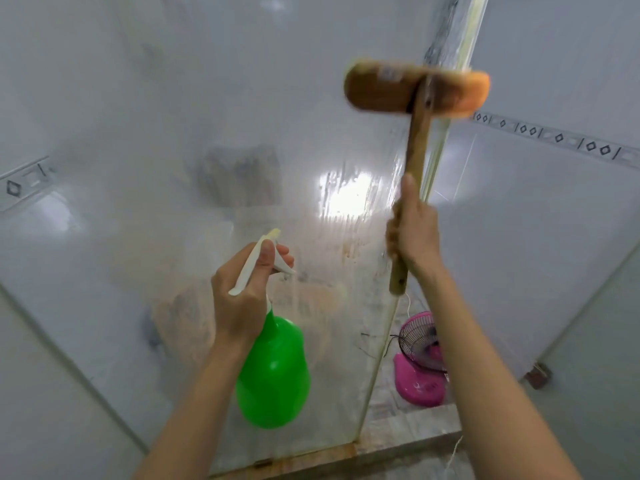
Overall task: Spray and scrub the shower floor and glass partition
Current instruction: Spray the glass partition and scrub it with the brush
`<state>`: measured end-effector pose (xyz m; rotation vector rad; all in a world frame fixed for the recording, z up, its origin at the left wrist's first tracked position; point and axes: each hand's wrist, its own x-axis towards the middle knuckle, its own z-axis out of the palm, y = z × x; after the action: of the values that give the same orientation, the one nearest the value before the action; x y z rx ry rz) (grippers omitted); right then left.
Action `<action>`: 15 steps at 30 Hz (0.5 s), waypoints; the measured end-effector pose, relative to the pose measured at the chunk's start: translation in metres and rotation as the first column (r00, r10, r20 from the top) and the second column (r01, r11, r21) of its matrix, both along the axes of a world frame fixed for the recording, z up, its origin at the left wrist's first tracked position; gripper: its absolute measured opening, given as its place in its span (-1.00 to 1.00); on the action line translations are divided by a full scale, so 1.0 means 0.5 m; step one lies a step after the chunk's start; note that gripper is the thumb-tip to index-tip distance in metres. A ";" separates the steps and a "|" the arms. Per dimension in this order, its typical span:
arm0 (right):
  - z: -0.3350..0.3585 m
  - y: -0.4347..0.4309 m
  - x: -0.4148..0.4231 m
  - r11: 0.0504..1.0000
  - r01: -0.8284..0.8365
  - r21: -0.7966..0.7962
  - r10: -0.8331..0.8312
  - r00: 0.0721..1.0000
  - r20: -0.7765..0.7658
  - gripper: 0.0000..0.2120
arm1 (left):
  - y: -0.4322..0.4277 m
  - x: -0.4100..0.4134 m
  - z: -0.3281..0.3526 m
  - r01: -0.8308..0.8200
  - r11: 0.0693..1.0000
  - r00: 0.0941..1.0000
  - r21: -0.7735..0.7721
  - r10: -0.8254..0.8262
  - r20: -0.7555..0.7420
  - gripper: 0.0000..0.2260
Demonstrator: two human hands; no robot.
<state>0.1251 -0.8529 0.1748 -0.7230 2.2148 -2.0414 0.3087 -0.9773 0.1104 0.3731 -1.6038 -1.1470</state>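
My left hand [244, 289] grips the white trigger head of a green spray bottle [273, 372], nozzle aimed at the glass partition [207, 133] in front of me. My right hand [414, 230] holds the wooden handle of a scrub brush [412, 90]. The brush head is raised high and lies blurred against the glass near its right edge. The glass is fogged and streaked with wet film. Only a strip of the stone threshold [408, 431] shows at the bottom; the shower floor itself is out of view.
A pink electric fan [420, 358] stands on the floor beyond the glass edge, low right. White tiled walls with a patterned border band [554, 136] surround the space. A metal bracket [536, 375] sits at the right wall.
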 end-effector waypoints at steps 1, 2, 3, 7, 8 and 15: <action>0.028 -0.001 -0.009 0.997 -0.014 -0.071 0.016 0.999 0.033 -0.48 | 0.001 0.001 0.000 -0.006 1.000 1.000 0.000 0.006 0.003 -0.60; 0.018 0.007 -0.011 0.997 -0.032 -0.076 0.035 0.999 0.036 -0.48 | 0.002 0.004 -0.001 -0.016 1.000 1.000 -0.002 0.016 0.004 -0.61; -0.025 0.016 -0.006 0.999 -0.041 -0.030 0.042 0.999 0.032 -0.47 | 0.000 0.007 -0.004 -0.025 1.000 1.000 -0.004 0.025 0.000 -0.61; -0.300 0.069 0.094 0.985 -0.135 0.110 0.122 0.985 0.121 -0.45 | -0.007 0.030 -0.022 -0.030 1.000 1.000 0.008 0.030 0.000 -0.53; -0.324 0.069 0.104 0.980 -0.145 0.139 0.130 0.985 0.112 -0.46 | -0.010 0.037 -0.028 -0.041 0.999 0.999 0.003 0.041 0.007 -0.52; -0.125 -0.053 0.054 0.987 -0.160 -0.011 0.159 0.987 -0.033 -0.52 | -0.027 0.088 -0.057 -0.091 0.994 0.995 0.059 0.089 0.037 -0.62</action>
<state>0.1521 -0.8793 0.1124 -0.9085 2.0859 -1.9833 0.3529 -0.9910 0.0818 0.5023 -1.5683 -1.1273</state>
